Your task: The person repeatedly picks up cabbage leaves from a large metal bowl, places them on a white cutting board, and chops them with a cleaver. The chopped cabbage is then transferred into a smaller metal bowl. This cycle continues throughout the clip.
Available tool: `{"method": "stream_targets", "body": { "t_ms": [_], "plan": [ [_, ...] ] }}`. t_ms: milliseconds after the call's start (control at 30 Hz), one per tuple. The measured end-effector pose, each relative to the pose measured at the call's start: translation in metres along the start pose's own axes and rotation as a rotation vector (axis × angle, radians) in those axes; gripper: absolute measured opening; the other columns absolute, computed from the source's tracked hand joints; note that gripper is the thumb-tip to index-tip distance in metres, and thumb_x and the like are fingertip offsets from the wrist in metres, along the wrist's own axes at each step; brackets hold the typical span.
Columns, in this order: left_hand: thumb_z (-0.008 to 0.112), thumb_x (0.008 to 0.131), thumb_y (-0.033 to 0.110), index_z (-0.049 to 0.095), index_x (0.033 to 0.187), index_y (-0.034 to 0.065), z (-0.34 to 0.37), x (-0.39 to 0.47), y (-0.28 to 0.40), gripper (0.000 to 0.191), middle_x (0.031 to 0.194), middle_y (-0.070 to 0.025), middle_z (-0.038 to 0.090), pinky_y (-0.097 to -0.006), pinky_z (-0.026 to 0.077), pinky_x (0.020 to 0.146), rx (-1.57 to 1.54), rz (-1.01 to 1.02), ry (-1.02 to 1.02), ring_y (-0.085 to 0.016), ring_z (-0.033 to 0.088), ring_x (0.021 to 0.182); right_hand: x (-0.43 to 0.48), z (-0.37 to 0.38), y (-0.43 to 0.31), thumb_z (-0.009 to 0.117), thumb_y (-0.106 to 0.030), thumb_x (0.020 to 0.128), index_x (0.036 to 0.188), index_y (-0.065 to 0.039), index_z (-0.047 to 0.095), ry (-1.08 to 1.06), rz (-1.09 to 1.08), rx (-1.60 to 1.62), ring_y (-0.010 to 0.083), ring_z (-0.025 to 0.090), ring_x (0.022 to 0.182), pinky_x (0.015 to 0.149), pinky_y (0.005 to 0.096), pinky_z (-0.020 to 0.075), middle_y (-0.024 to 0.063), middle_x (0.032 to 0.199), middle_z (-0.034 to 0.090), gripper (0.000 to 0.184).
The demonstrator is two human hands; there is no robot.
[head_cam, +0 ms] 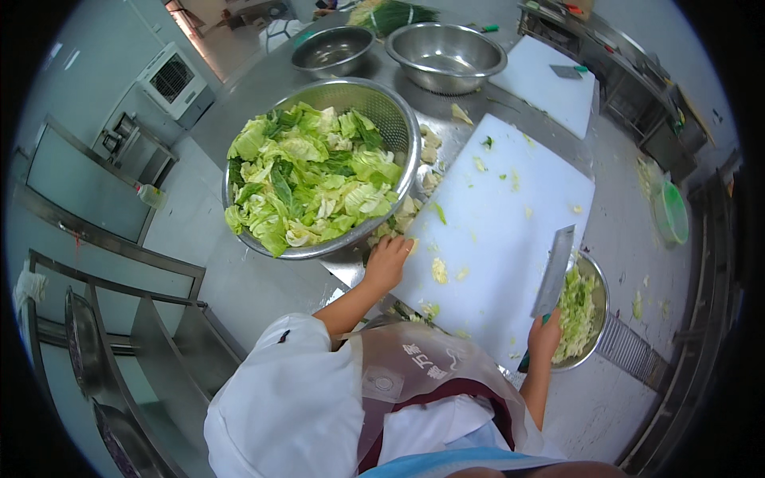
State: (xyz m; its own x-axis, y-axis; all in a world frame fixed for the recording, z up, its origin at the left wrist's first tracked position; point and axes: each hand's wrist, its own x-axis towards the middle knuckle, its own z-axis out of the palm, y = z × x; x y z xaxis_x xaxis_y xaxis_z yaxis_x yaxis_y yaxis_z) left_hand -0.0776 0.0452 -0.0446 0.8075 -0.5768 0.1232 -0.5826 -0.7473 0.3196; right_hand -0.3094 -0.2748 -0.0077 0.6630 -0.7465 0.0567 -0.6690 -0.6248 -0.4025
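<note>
My right hand (544, 339) grips the green handle of a cleaver (556, 269), its broad blade over the right edge of a white cutting board (478, 221). Below that edge, a steel bowl (602, 325) holds chopped pale-green cabbage (577, 313). My left hand (388, 263) is at the board's left edge, by some cut cabbage cores (407, 212); whether its fingers hold a piece is unclear. Just beyond it stands a large perforated steel colander (412, 128) heaped with torn cabbage leaves (317, 173). Small cabbage scraps (439, 270) dot the board.
Two steel basins (445, 60) stand farther back on the steel table (245, 110). A second white board (541, 77) bears another cleaver (566, 71). Behind the basins lies a bundle of long green stalks (397, 17). A green plastic basket (672, 212) is on the floor at right.
</note>
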Motion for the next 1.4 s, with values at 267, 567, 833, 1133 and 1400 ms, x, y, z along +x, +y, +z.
{"method": "stream_targets", "body": {
  "t_ms": [267,567,833,1133,1400],
  "plan": [
    [0.054,0.074,0.002,0.059,0.103,0.0072,-0.040,0.022,0.024,0.029,0.112,-0.0135,0.058,-0.0393,0.049,0.083,-0.246,0.231,0.086,-0.032,0.058,0.099,-0.024,0.027,-0.052,0.057,-0.016,0.083,0.113,-0.004,0.045,-0.331,-0.120,-0.103,0.0404,0.061,0.072,0.063,0.0488,0.0473,0.0211,0.079,0.062,0.034],
    [0.069,0.074,0.030,0.050,0.127,0.0062,-0.156,0.120,-0.135,0.061,0.127,-0.0208,0.050,-0.0404,0.038,0.099,-0.173,-0.221,-0.145,-0.034,0.047,0.119,-0.021,0.026,-0.065,0.055,-0.015,0.084,0.112,-0.002,0.044,-0.362,-0.133,-0.148,0.0403,0.062,0.073,0.064,0.0486,0.0481,0.0212,0.080,0.063,0.033],
    [0.076,0.063,0.052,0.037,0.136,-0.0017,-0.111,0.130,-0.129,0.099,0.139,-0.0248,0.038,-0.0382,0.031,0.106,-0.126,-0.179,-0.642,-0.036,0.036,0.129,-0.017,0.024,-0.064,0.055,-0.015,0.084,0.114,-0.001,0.045,-0.360,-0.103,-0.159,0.0401,0.062,0.073,0.065,0.0489,0.0480,0.0218,0.080,0.063,0.034],
    [0.080,0.060,0.044,0.042,0.133,-0.0021,-0.124,0.137,-0.144,0.094,0.133,-0.0198,0.048,-0.0354,0.038,0.100,-0.288,-0.225,-0.624,-0.031,0.048,0.121,-0.018,0.024,-0.065,0.054,-0.016,0.084,0.113,-0.001,0.045,-0.352,-0.097,-0.136,0.0411,0.061,0.073,0.065,0.0494,0.0475,0.0230,0.080,0.063,0.033],
    [0.072,0.076,0.034,0.060,0.111,0.0082,-0.151,0.128,-0.163,0.045,0.112,-0.0130,0.060,-0.0370,0.046,0.086,-0.366,-0.416,-0.216,-0.025,0.057,0.102,-0.014,0.022,-0.057,0.055,-0.016,0.083,0.110,-0.001,0.045,-0.340,-0.083,-0.092,0.0418,0.061,0.070,0.062,0.0504,0.0474,0.0232,0.077,0.063,0.033]
  ]
}}
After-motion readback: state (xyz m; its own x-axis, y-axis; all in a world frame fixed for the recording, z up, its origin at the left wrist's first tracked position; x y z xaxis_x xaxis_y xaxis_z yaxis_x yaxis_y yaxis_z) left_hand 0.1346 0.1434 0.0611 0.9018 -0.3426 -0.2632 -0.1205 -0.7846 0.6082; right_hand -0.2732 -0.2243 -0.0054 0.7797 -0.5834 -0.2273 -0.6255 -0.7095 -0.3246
